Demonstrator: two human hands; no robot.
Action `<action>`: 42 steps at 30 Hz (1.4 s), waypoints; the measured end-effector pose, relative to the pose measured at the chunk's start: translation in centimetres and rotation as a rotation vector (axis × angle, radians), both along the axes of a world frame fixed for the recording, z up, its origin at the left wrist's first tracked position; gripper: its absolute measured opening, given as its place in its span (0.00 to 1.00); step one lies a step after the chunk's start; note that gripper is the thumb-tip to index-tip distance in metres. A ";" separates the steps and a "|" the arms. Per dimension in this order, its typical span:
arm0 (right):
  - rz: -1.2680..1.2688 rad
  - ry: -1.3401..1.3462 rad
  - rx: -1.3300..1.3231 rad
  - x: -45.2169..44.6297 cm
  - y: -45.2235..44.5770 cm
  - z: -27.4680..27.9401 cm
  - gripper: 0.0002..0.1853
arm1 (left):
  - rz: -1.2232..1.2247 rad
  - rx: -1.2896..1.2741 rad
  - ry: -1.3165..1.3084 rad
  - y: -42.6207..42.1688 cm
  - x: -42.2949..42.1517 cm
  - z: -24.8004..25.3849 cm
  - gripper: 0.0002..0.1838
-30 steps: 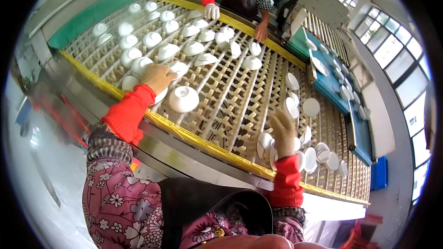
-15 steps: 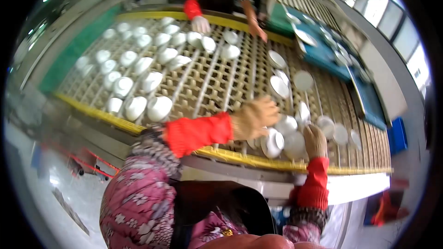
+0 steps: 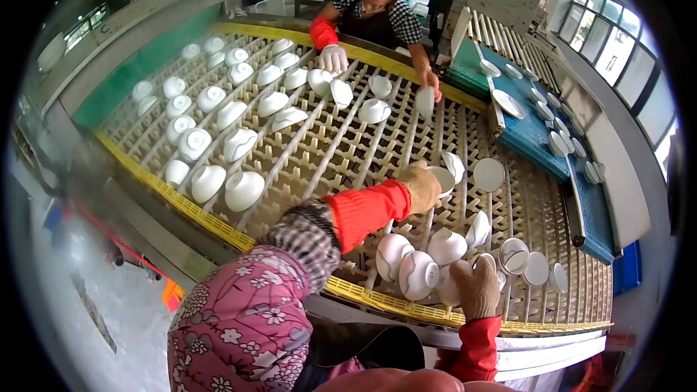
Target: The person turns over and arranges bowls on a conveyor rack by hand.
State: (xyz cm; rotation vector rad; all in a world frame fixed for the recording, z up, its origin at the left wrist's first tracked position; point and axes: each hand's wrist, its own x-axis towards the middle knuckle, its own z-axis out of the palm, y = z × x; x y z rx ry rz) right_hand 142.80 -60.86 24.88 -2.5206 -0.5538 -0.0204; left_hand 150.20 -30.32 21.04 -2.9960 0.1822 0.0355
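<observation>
A tan work glove covers my left hand (image 3: 421, 187), reached out over the slatted conveyor. Its fingers close on the rim of a white bowl (image 3: 443, 178), beside another tilted white bowl (image 3: 454, 166). My right hand (image 3: 477, 289), gloved alike, is near the front edge with its fingers curled at a small white bowl (image 3: 485, 258), partly hidden behind them. Close to its left are several white bowls, among them one on its side (image 3: 419, 276) and another bowl (image 3: 446, 247). To its right lies a bowl with a grey rim (image 3: 514, 255).
The pegged conveyor (image 3: 319, 167) carries rows of upturned white bowls (image 3: 194, 144) on the left. Across it, a co-worker's gloved hand (image 3: 334, 58) touches bowls, while their other hand (image 3: 428, 83) holds a dish. A blue belt (image 3: 526, 127) with white dishes runs at right.
My left hand has moved away from the front cluster to a bowl farther back. The co-worker's bare hand now holds a dish. The head view has shifted, showing more of the far side.
</observation>
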 end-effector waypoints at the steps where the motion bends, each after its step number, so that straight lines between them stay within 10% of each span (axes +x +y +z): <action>1: 0.008 -0.044 -0.021 -0.1 0.0 -0.3 0.27 | 0.037 -0.155 -0.013 0.4 -0.6 -0.1 0.28; 5: 0.062 0.002 -0.003 -1.1 0.2 0.1 0.27 | 0.163 -0.890 0.003 3.0 -8.1 3.5 0.24; 8: 0.205 0.133 0.179 -1.5 0.8 -0.4 0.25 | -0.343 -0.280 -0.417 8.5 -12.6 3.3 0.28; 12: 0.218 0.207 0.254 -1.2 0.5 -0.5 0.29 | 0.112 -0.291 -0.289 15.1 -19.1 9.0 0.58; 15: 0.218 0.179 0.361 -1.0 0.6 -1.2 0.34 | 0.321 -0.399 -0.362 21.0 -23.0 8.5 0.61; 19: 0.261 0.256 0.391 1.3 -0.4 -2.5 0.40 | 0.879 -0.119 -0.237 22.8 -24.8 4.9 0.30; 25: 0.414 0.699 0.821 1.8 3.8 7.1 0.35 | 0.789 -0.116 -0.521 21.1 -22.6 8.4 0.39; 27: 0.784 -0.072 0.707 5.7 7.5 5.6 0.31 | 0.807 -0.079 -0.669 25.0 -19.5 5.4 0.43; 29: 0.787 -0.243 0.749 7.2 12.8 6.1 0.29 | 0.928 -0.315 -0.584 27.2 -17.0 5.2 0.53; 32: 0.777 0.155 1.087 8.7 21.0 5.2 0.25 | 0.963 -0.480 -0.393 29.3 -16.1 2.6 0.57; 33: 0.640 1.010 1.357 8.4 22.7 5.2 0.21 | 0.956 -0.367 -0.406 28.5 -16.5 2.8 0.55; 34: 0.783 0.236 0.855 10.3 22.2 2.9 0.26 | 0.970 -0.365 -0.337 28.2 -17.2 3.3 0.53; 42: 0.354 0.177 0.435 10.0 10.6 -1.2 0.31 | 0.719 -0.274 -0.371 21.1 -23.8 6.0 0.43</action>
